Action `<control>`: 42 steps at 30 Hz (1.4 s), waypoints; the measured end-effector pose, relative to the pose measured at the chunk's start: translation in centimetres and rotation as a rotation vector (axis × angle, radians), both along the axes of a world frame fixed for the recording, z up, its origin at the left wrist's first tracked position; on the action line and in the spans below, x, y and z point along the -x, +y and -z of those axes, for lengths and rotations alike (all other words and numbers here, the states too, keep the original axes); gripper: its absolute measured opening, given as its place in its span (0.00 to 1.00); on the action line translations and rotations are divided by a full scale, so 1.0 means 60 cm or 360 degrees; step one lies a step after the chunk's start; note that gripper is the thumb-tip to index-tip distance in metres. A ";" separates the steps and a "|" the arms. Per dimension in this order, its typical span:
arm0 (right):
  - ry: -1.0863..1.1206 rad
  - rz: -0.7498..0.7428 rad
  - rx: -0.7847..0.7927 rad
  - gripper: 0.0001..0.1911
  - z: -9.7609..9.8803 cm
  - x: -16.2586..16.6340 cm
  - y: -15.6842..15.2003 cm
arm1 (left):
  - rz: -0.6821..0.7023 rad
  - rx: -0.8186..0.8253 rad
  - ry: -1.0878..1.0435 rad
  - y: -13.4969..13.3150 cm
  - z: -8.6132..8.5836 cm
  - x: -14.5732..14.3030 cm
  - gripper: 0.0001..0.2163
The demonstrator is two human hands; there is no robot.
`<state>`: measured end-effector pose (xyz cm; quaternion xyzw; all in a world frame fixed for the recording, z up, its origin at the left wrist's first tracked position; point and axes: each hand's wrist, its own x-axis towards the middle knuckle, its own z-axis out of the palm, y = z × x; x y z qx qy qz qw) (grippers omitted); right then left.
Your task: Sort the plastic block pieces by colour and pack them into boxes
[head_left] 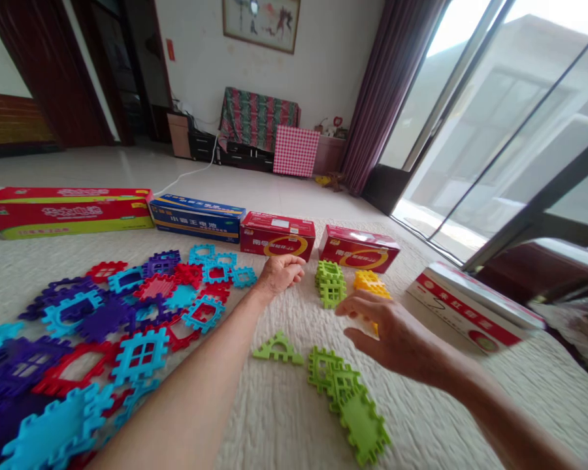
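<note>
My left hand (281,275) is curled into a loose fist above the mat, in front of a red box, with nothing showing in its fingers. My right hand (389,333) is open, thumb and fingers apart, and partly covers the yellow interlocking tiles (370,282). Between the hands, farther off, lies a stack of green interlocking tiles (332,290). Closer to me are a green triangular piece (278,348) and a row of overlapping green tiles (362,424). Left of my left arm spreads a heap of blue, purple and red tiles (140,354).
Along the mat's far side stand a long red box (68,212), a blue box (196,219) and two small red boxes (278,236) (359,248). A white and red box (473,307) sits at the right, near a glass door (470,130).
</note>
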<state>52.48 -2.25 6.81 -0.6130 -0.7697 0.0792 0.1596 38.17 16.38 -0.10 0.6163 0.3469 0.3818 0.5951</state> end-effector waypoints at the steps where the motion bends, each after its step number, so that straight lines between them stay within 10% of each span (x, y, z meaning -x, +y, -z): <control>1: 0.0014 -0.0027 0.0133 0.11 -0.006 0.008 -0.010 | 0.0002 -0.0017 0.0002 0.000 0.001 0.000 0.11; 18: 0.0214 0.0135 0.0562 0.07 -0.010 0.082 -0.018 | 0.0002 -0.0037 0.0023 0.001 0.004 -0.003 0.11; 24: 0.0207 0.0041 0.0036 0.07 0.002 0.065 -0.009 | -0.0006 -0.0053 0.0013 0.000 0.003 -0.004 0.11; 37: 0.0094 -0.0199 0.0340 0.12 0.009 0.040 -0.010 | 0.0000 -0.0040 0.0012 0.000 0.003 -0.004 0.10; 42: -0.0009 -0.0048 -0.0259 0.19 0.023 0.010 0.015 | -0.0002 -0.0045 0.0032 0.001 0.003 -0.004 0.10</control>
